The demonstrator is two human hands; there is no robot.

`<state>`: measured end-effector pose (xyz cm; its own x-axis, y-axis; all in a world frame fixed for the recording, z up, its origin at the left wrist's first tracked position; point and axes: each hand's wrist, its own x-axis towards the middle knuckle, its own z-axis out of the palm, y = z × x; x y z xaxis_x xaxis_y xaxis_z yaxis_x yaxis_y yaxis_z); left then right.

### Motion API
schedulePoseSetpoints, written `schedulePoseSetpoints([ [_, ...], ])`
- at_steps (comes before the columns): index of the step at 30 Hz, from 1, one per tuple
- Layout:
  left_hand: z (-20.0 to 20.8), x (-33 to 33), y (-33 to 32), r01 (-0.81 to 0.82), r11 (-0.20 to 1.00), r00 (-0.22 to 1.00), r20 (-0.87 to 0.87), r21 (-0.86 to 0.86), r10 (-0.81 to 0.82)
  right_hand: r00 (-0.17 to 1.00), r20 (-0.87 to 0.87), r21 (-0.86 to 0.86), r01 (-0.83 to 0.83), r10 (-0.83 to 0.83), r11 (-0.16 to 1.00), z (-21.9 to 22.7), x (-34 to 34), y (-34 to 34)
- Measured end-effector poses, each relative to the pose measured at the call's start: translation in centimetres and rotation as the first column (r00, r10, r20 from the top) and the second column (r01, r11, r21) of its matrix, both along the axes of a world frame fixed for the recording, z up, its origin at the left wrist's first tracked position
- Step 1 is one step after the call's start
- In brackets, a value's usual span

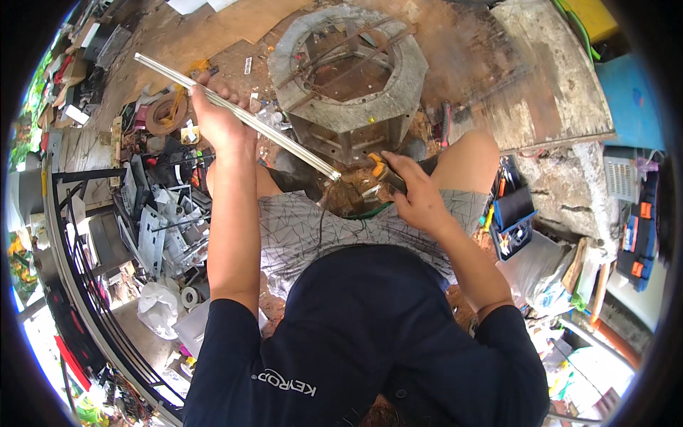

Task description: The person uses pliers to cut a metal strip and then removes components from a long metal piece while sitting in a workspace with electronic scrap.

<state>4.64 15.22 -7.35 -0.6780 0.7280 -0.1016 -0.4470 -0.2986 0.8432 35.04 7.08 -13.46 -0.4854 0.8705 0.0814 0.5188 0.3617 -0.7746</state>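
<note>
Your left hand (pixel 217 121) is closed around a long pale metal strip (pixel 235 114); your right hand (pixel 416 196) clamps orange-handled pliers (pixel 380 171), whose jaws are hard to make out beside the octagonal concrete block (pixel 348 71).

The person wears a dark navy long-sleeved top (pixel 370 334), plain in weave, with a short line of white lettering low on the left side of the chest. Both sleeves are pushed up: the left sleeve (pixel 224 341) ends just above the elbow, the right sleeve (pixel 509 334) likewise, so the forearms are bare. Below the top are grey shorts (pixel 334 228) printed with thin dark lines that cross into a net of triangles. The knees are bare. Neither the left hand (pixel 213 121) nor the right hand (pixel 416 196) is gloved.
</note>
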Motion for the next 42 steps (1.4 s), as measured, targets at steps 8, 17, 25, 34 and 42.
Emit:
schedulePoseSetpoints([
  [8,0.1,0.1,0.9,-0.028,0.997,0.993,-0.112,0.073,0.036,0.971,0.24,0.137,-0.01,-0.023,0.991,2.2,0.1,0.6],
  [17,0.8,0.6,0.5,-0.063,0.995,0.988,-0.134,0.076,0.073,0.967,0.256,0.166,-0.032,-0.012,0.986,2.1,-0.5,0.8],
  [25,1.1,1.1,0.0,-0.076,0.996,0.977,-0.195,0.051,0.085,0.963,0.27,0.181,-0.046,-0.005,0.982,2.2,-0.7,0.9],
  [34,1.8,2.0,-0.7,-0.106,0.988,0.954,-0.27,0.112,0.133,0.939,0.345,0.158,-0.048,-0.01,0.986,2.3,-0.8,0.8],
  [42,2.4,2.5,-1.1,-0.077,0.989,0.945,-0.308,0.13,0.114,0.895,0.446,0.154,-0.092,0.014,0.984,2.3,-0.7,0.9],
])
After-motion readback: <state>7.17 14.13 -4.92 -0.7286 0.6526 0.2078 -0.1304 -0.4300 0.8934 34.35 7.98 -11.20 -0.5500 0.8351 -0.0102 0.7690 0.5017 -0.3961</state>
